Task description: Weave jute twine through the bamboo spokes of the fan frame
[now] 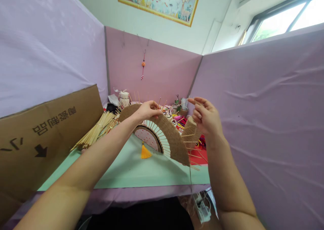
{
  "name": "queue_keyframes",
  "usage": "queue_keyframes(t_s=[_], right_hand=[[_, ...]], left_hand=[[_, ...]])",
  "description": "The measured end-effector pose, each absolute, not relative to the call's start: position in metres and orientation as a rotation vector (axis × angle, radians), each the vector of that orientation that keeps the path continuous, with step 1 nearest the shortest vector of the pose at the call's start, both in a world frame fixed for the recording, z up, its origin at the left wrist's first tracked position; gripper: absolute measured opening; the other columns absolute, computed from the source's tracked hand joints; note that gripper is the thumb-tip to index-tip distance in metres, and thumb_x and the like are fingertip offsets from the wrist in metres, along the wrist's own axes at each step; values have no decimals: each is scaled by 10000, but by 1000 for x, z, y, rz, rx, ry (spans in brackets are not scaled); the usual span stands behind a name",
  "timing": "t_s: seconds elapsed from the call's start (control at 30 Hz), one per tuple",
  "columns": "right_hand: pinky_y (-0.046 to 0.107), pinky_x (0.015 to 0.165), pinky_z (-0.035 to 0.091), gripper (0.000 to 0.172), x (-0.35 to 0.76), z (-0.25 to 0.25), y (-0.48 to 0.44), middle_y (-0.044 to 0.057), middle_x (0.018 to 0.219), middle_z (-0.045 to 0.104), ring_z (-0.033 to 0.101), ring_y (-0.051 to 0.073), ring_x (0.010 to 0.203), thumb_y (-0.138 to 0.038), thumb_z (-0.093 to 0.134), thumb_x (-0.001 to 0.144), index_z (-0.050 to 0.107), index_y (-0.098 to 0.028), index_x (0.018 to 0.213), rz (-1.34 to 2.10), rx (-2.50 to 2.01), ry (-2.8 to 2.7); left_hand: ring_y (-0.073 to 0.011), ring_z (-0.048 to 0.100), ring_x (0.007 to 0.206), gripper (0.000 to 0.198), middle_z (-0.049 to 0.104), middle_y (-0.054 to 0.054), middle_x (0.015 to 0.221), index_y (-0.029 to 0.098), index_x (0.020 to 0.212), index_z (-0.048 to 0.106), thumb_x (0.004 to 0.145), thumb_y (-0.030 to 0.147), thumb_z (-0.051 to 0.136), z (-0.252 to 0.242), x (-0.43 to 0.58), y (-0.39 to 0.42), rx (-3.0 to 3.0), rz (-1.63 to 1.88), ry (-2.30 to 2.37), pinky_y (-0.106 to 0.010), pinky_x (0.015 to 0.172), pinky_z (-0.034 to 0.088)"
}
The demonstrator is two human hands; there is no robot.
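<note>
A half-round fan [165,130] woven of brown twine over thin wooden sticks stands tilted above the table. My left hand [149,109] grips its upper edge, fingers closed around the rim and a stick there. Bare stick ends jut out beyond the woven band. At the fan's inner curve is a pink dotted panel [146,137], with a yellow tassel [145,151] hanging below. My right hand [206,115] is raised to the right, apart from the fan, its fingers pinched together; what they hold, if anything, is too fine to see. A strand of twine [190,179] dangles from the fan's right corner.
To the left, a bundle of thin sticks [95,130] lies beside a cardboard panel [58,135]. Behind the fan are a twine spool [190,130], a white container [124,98] and colourful cords [181,119]. Purple cloth partitions [265,122] enclose the green tabletop [126,171].
</note>
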State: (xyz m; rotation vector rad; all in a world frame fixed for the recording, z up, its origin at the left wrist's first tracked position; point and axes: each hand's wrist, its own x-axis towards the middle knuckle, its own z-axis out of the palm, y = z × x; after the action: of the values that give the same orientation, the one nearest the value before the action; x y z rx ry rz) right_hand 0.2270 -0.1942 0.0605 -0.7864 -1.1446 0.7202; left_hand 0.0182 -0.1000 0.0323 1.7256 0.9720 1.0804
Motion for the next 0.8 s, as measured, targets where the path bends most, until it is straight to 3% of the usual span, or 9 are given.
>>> queue_keyframes(t_s=[0.13, 0.23, 0.33, 0.47, 0.8], right_hand=[[178, 385, 233, 259, 228, 42, -243, -4, 751, 647, 280, 34, 411, -194, 545, 722, 592, -197, 977, 641, -909, -1284], [199, 426, 310, 326, 232, 31, -264, -25, 641, 576, 399, 71, 457, -193, 502, 745, 643, -178, 1039, 546, -1144, -1491], [233, 497, 369, 297, 239, 26, -265, -15, 639, 574, 467, 102, 521, -248, 560, 764, 682, -175, 1024, 232, -1295, -1584], [274, 603, 409, 211, 244, 33, -252, 38, 749, 678, 558, 145, 634, -350, 601, 793, 727, -189, 848, -111, -1336, -1619], [266, 603, 400, 240, 262, 32, -219, 45, 713, 695, 572, 155, 630, -354, 579, 781, 705, -150, 769, -32, -1451, -1524]], left_hand=[[-94, 584, 485, 243, 631, 12, 670, 169, 778, 557, 651, 197, 762, 34, 19, -102, 1718, 1082, 980, -220, 477, 442], [-97, 582, 483, 246, 620, 14, 657, 169, 782, 553, 655, 199, 763, 34, 20, -101, 1713, 1080, 975, -219, 468, 435], [-101, 581, 486, 254, 619, 15, 635, 170, 792, 554, 652, 200, 764, 33, 20, -98, 1737, 1068, 971, -217, 466, 433], [-103, 590, 500, 264, 620, 21, 624, 169, 814, 554, 653, 211, 759, 31, 19, -97, 1766, 1059, 960, -212, 479, 439], [-102, 592, 504, 272, 629, 19, 633, 164, 822, 564, 648, 236, 759, 33, 17, -101, 1763, 1081, 1006, -222, 505, 462]])
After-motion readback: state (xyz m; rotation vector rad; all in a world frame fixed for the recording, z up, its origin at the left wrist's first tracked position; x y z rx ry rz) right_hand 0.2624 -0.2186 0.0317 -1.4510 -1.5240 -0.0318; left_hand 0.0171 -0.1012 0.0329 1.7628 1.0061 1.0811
